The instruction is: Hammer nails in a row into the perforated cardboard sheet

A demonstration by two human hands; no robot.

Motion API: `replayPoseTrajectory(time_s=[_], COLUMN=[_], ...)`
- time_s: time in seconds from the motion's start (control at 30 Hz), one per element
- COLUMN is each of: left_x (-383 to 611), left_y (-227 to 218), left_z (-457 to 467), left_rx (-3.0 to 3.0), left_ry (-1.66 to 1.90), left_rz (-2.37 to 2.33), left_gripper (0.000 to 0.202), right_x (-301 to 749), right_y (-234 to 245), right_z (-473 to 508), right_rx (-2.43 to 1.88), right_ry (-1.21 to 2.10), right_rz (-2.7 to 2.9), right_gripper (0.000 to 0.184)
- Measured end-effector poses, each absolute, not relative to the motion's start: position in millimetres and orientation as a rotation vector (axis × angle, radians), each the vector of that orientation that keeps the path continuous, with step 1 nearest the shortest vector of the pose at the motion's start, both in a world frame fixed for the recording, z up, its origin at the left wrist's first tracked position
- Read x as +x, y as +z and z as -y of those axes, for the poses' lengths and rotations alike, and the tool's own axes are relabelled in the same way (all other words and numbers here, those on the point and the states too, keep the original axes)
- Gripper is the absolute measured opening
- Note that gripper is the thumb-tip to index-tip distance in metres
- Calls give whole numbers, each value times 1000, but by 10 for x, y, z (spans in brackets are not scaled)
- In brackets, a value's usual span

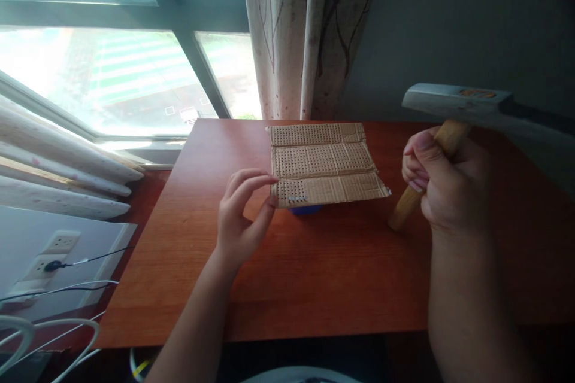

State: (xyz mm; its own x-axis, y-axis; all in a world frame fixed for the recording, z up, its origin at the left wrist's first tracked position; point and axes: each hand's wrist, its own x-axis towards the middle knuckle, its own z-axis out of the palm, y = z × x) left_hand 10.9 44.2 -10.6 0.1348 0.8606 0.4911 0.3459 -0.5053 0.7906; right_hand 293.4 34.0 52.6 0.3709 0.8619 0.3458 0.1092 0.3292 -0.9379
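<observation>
A creased cardboard sheet full of small holes lies on the reddish wooden table, its near edge raised on a blue object. A few small metal nails sit in the near left corner. My left hand pinches that corner between thumb and fingers. My right hand is wrapped round the wooden handle of a hammer, held raised to the right of the cardboard with its steel head pointing left.
A window and patterned curtain stand behind the table. At left is a white power strip with a plugged cable, and white cables hang below. A grey wall is at the right.
</observation>
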Motion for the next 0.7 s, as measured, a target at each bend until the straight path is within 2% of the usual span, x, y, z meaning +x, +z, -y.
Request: replayPoseTrajectory(time_s=[0.17,0.7], left_x=[118,126], left_y=[-46,-62], left_z=[-451,-465], left_rx=[2239,2209], left_ry=[1159,1175], left_rz=[-1008,-930], left_gripper=[24,22], right_x=[2922,2783], right_y=[515,292], right_z=[-344,-279], right_rx=[-1192,-1460], right_ry=[632,606], right_rz=[1130,1548], right_gripper=[32,23])
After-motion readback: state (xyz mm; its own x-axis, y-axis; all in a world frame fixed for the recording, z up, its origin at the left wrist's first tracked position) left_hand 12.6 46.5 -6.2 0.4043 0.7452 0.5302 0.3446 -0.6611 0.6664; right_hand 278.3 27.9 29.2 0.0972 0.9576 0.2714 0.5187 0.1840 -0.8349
